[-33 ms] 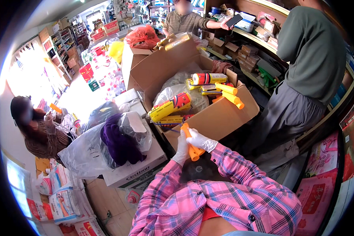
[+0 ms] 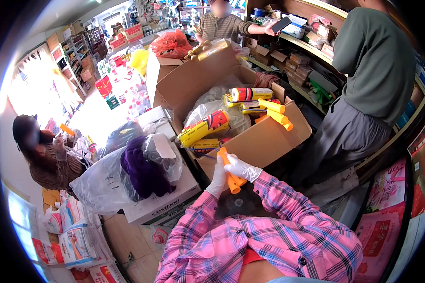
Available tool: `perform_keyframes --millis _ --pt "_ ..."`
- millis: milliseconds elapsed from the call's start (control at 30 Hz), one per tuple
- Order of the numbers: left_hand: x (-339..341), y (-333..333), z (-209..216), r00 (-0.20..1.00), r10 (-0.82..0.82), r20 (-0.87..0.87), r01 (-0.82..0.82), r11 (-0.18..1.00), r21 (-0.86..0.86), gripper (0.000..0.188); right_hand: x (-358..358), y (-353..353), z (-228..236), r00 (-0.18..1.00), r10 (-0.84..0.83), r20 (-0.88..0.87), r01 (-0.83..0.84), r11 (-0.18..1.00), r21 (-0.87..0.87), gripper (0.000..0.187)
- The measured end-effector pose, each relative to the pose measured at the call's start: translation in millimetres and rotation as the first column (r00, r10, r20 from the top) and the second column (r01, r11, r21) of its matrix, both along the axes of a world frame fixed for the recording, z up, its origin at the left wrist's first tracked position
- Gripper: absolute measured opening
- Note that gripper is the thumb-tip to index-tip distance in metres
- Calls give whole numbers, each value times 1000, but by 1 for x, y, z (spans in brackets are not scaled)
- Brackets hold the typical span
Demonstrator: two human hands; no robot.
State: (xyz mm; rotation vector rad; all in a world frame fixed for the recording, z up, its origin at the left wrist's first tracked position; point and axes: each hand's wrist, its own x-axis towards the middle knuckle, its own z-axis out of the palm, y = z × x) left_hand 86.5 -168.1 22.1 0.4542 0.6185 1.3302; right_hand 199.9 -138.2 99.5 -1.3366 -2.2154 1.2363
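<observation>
Both white-gloved hands are closed round orange plastic handle-like pieces at the near edge of an open cardboard box [image 2: 281, 141]. My left hand [image 2: 216, 176] grips from the left, my right hand [image 2: 243, 169] from the right. The orange plastic handles [image 2: 232, 183] stick out below my fingers; how many there are I cannot tell. Inside the box, a yellow-and-red wrapped roll [image 2: 204, 129] lies on clear plastic bags. More wrapped rolls [image 2: 252, 94] are piled at its right side. Several loose orange handles [image 2: 278, 118] rest over the box's right edge.
Left of the box, a dark purple cloth [image 2: 144, 167] and clear plastic bags lie on a white carton [image 2: 174, 200]. A person in grey-green [image 2: 378, 70] stands at the right by shelves. Another holds out a phone [image 2: 281, 24] behind the box. A third person [image 2: 47, 165] is at the left.
</observation>
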Motion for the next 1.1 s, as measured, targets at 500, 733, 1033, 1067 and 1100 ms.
perform_keyframes --millis 500,733,1033,1067,1100 --pt "-25 -1 48 913 -318 256 373 904 -209 47 3 -17 28 972 115 205 -123 992 25 75" --pt "1 -18 77 974 186 130 -134 933 -333 28 11 -25 16 994 44 -99 -47 998 -32 56" --pt "-4 -5 34 899 318 -301 -368 921 -128 18 24 1 -22 916 -293 -274 140 874 -465 39" --pt "-4 -8 42 908 272 -319 -322 940 -115 18 27 7 -24 897 -324 -300 124 837 -533 38" --pt "-5 -12 41 902 282 -326 -332 937 -109 19 25 7 -25 880 -350 -321 95 791 -604 38"
